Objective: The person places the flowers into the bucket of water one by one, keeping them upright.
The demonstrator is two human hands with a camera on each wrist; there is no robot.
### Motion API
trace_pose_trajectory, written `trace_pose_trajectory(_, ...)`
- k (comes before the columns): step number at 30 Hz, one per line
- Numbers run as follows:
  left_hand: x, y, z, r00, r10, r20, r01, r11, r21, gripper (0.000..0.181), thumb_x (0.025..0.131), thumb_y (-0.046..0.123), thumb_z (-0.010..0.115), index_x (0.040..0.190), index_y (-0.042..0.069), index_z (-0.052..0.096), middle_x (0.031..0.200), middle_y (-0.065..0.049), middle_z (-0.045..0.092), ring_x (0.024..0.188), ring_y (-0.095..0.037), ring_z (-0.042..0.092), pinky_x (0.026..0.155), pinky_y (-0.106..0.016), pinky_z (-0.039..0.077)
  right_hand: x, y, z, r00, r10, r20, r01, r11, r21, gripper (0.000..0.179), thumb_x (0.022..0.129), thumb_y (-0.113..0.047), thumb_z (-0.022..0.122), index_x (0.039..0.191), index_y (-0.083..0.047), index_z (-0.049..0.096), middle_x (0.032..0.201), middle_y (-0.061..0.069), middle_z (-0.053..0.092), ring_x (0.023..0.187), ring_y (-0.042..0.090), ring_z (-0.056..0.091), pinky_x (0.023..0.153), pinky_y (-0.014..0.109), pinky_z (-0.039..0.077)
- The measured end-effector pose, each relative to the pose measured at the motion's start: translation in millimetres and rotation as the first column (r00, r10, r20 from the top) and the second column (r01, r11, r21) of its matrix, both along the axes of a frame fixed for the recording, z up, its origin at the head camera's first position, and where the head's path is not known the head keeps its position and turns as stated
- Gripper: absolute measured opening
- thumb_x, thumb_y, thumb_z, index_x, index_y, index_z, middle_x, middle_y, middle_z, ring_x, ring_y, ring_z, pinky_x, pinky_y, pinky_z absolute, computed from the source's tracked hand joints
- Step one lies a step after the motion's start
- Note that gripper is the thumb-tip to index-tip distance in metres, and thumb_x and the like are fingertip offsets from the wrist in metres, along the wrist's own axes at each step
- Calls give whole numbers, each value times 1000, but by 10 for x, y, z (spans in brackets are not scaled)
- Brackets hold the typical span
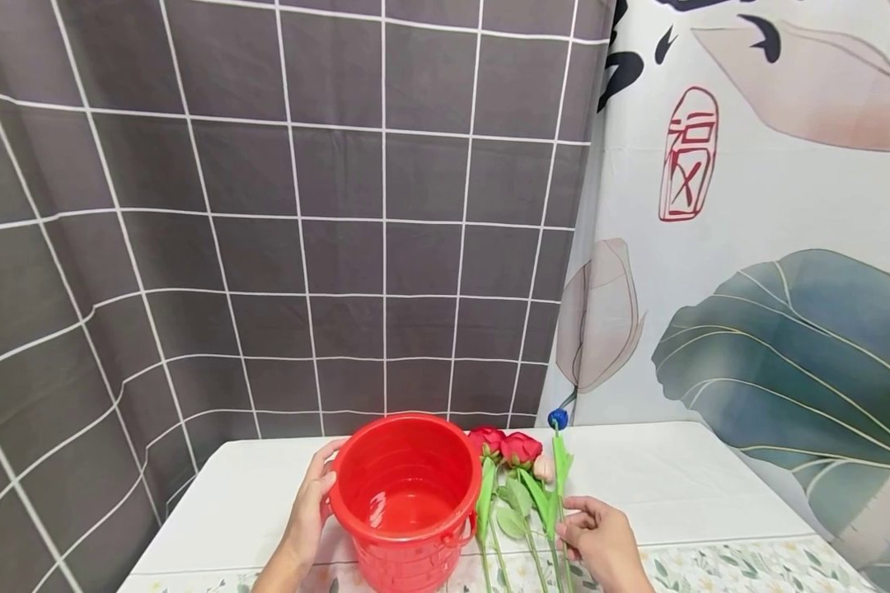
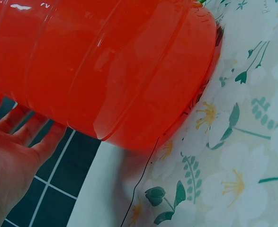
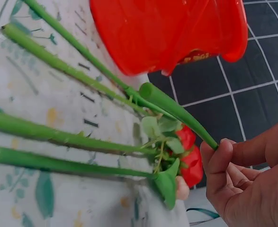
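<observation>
Left hand, fingers spread, touches side of red bucket; bucket stands nearer desk's left edge than right. Right hand pinches blue flower by its stem, bloom toward far edge. Between: red flowers, pale flower, blooms likewise.

Right hand pinching green stem, more stems, red bucket
</observation>
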State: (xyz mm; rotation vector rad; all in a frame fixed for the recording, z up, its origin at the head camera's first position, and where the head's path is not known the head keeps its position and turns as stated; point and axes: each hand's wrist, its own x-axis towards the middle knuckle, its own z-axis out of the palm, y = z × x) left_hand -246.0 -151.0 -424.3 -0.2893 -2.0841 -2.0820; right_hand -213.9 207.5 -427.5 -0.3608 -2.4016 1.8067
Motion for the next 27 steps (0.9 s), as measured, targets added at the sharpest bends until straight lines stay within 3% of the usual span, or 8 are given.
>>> trace_pose_trajectory(27,-6,8,-10,1000,-4,-12,5,998,56,49,93,11,30,141,5,37,134,-25,46,108,-22,57,84,-33,52,-167,-394,526,987,51,-150,-59,997,-48,36,84,10,62,119,8,58,77,9,66,64,21,64,51,25,50)
